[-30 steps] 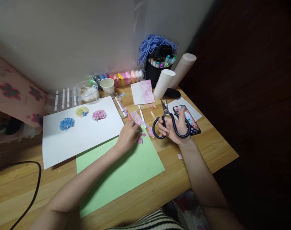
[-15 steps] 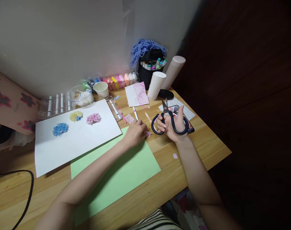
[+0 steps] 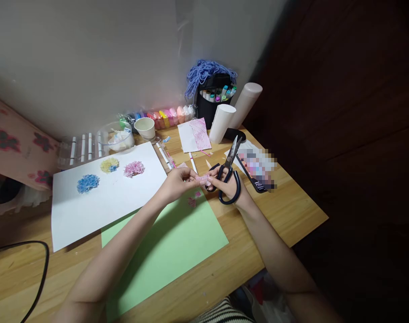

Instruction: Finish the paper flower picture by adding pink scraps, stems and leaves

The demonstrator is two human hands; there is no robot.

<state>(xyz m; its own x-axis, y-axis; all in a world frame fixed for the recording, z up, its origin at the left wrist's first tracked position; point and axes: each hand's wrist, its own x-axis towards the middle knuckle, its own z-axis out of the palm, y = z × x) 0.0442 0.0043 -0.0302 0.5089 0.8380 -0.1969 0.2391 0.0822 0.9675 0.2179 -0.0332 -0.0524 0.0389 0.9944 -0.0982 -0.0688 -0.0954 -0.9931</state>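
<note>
My left hand pinches one end of a small pink-striped paper piece above the green sheet. The thumb and fingertips of my right hand meet the other end of that piece. Black-handled scissors hang in my right hand, their blades a little apart and pointing up and away. Small pink paper scraps lie on the green sheet under my hands. To the left, a white sheet bears blue, yellow and pink flower-like clusters of tiny bits.
Behind are a paper cup, a clear bowl, packed coloured clay, a marker case, a white cylinder and a half-pink card. A phone lies at right; a black cable curves at left.
My left hand has lifted the pink piece off the table. My right hand has turned and moved left to meet it, with the scissors still in it. Pink scraps now show on the green sheet.
</note>
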